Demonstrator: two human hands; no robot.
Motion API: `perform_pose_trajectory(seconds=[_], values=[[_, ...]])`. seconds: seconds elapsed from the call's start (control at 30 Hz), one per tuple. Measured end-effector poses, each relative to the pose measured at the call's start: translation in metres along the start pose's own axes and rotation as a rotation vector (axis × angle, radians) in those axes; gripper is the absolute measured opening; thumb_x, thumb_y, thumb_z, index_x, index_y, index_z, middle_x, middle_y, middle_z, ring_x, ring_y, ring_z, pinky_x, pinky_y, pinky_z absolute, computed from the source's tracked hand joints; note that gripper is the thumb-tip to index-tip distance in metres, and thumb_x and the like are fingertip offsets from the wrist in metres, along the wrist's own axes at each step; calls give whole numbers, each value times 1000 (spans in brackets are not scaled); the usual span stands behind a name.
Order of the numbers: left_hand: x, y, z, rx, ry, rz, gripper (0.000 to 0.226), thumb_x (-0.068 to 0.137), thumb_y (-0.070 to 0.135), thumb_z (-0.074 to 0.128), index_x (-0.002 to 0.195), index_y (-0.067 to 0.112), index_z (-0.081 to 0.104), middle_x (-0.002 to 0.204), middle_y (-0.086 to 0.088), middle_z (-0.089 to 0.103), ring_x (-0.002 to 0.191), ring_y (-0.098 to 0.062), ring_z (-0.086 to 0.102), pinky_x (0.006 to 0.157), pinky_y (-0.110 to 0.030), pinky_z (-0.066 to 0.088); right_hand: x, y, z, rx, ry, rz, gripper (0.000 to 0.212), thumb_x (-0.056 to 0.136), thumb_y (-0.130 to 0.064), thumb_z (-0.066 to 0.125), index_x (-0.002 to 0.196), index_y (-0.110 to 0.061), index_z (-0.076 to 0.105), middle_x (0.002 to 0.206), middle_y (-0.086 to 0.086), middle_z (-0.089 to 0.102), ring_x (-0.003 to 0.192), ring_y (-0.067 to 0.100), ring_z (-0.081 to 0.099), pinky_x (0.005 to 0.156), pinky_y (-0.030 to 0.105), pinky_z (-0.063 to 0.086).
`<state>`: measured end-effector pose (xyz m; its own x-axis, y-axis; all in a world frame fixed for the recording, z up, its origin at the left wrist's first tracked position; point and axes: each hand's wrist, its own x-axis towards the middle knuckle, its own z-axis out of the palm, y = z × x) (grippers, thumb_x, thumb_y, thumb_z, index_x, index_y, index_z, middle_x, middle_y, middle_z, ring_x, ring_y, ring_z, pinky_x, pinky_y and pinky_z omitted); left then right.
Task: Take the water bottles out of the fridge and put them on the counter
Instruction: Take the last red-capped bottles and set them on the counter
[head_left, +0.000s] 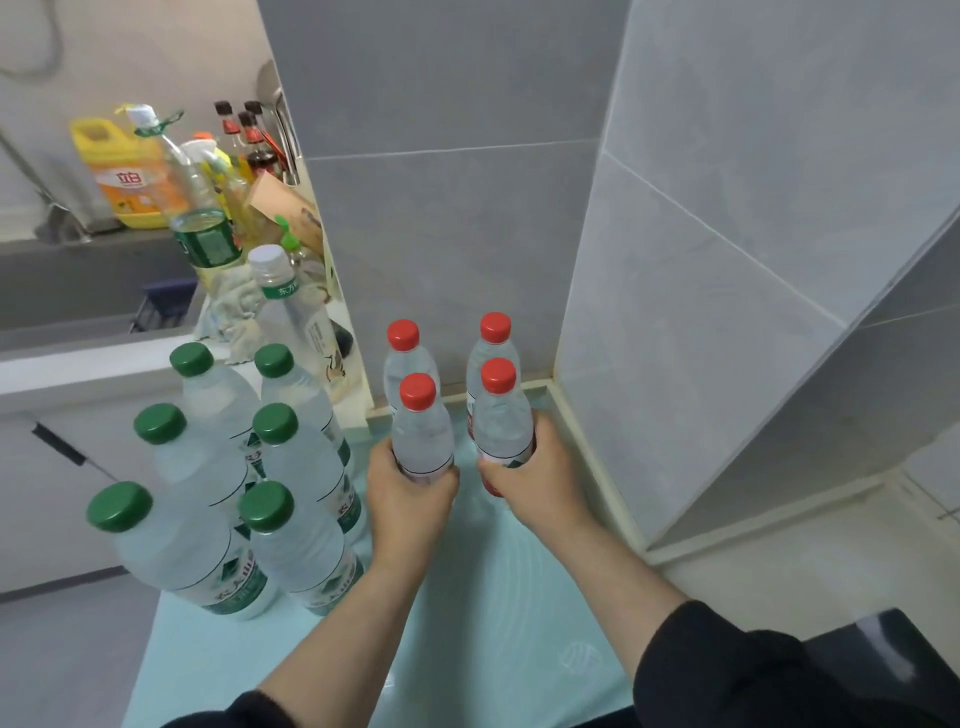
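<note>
The left hand is closed around the lower body of a red-capped water bottle, fingers wrapped over its label band; the bottle stands upright. The right hand grips a second red-capped bottle in the same manner, also upright. Whether either bottle base touches the counter cannot be determined, since the hands cover the bases. Two further red-capped bottles stand directly behind, at 12 o'clock from the held pair: one rear left and one rear right, each close to the tiled wall. The four form a two-by-two block on the light blue counter surface. At 9 o'clock from the left hand, six larger green-capped water bottles stand in two columns of three, closely packed and near the counter's left edge. At 11 o'clock, a clear bottle with a white cap stands beyond the green-capped group. Farther out at 10 to 11 o'clock, a yellow detergent jug, a cluster of dark sauce bottles and a crumpled cloth sit beside a sink. Both forearms are bare, with dark sleeves pushed up toward the elbows.
</note>
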<state>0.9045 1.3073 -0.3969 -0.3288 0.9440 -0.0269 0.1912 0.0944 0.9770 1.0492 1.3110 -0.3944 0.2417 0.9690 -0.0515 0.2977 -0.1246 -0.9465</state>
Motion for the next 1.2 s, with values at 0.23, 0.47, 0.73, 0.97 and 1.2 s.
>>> perform_pose_trajectory(seconds=[0.23, 0.47, 0.73, 0.97, 1.2], values=[[3, -3, -3, 41, -33, 32, 37, 63, 5, 74, 89, 19, 52, 78, -10, 62, 63, -17, 59, 50, -20, 44, 6, 17, -3, 29, 16, -20, 50, 73, -24, 81, 115, -15, 57, 98, 2, 71, 82, 21, 68, 69, 44, 60], [-10, 38, -14, -12, -63, 181, 76, 65, 34, 80, 124, 55, 38, 116, 40, 54, 108, 15, 55, 82, -12, 48, 0, 14, -5, 39, -19, -39, 58, 70, -31, 82, 121, -23, 56, 104, -6, 70, 90, 15, 68, 75, 37, 58], [-43, 144, -96, 106, -69, 694, 79, 81, 41, 70, 151, 24, 36, 150, 20, 41, 138, 2, 38, 109, -15, 33, -20, -90, -22, 92, 207, -361, 64, 80, -56, 56, 139, -32, 43, 134, -23, 49, 123, -4, 47, 102, 22, 38], [-17, 238, -197, 223, 43, 793, 77, 79, 45, 68, 147, 40, 33, 141, 39, 33, 129, 26, 27, 100, -2, 27, -49, -231, -9, -40, 128, -662, 70, 86, -50, 57, 147, -21, 39, 147, -5, 45, 125, -6, 33, 97, 5, 22], [-48, 303, -322, 269, 210, 918, 77, 80, 50, 62, 149, 28, 35, 147, 13, 39, 134, 5, 33, 103, 1, 22, -122, -360, 30, 23, 85, -959, 61, 82, -57, 53, 139, -43, 35, 128, -49, 33, 113, -30, 33, 93, 0, 25]])
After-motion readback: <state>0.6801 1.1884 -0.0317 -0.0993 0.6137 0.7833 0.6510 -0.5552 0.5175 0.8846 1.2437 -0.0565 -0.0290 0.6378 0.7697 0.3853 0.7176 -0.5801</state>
